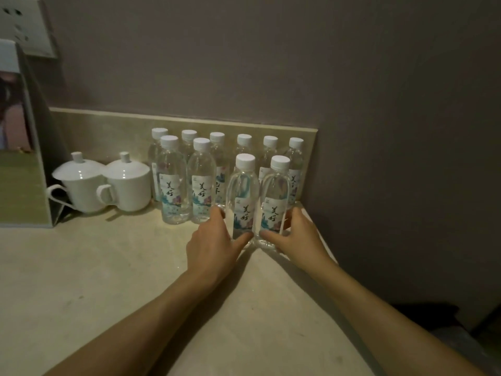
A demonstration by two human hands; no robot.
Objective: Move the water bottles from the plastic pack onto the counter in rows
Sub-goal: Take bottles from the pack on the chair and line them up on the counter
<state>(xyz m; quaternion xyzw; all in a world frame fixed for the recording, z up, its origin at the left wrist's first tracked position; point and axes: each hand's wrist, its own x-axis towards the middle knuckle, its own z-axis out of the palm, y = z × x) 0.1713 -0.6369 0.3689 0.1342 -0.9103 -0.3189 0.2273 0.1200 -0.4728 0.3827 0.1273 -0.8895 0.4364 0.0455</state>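
Countertop (95,280) of pale beige stone runs back to a low matching upstand against a mauve wall, with a second wall closing the corner on the right, where the counter's right edge falls away just beside the right hand. A broad bare stretch of counter lies toward the viewer and to the left. Ten small clear plastic water bottles with white screw caps and pale floral labels bearing black brush characters stand upright in the corner: six in a back row (244,147) along the upstand, two more (187,183) in front of its left end. The two nearest bottles stand side by side on the counter, almost touching. The left hand (214,240) curls around the left front bottle (242,202), thumb across its label; the right hand (298,234) wraps the right front bottle (275,202) the same way. Left of the bottles sit two white lidded ceramic cups (108,183), then a leaning framed card stand (19,147).
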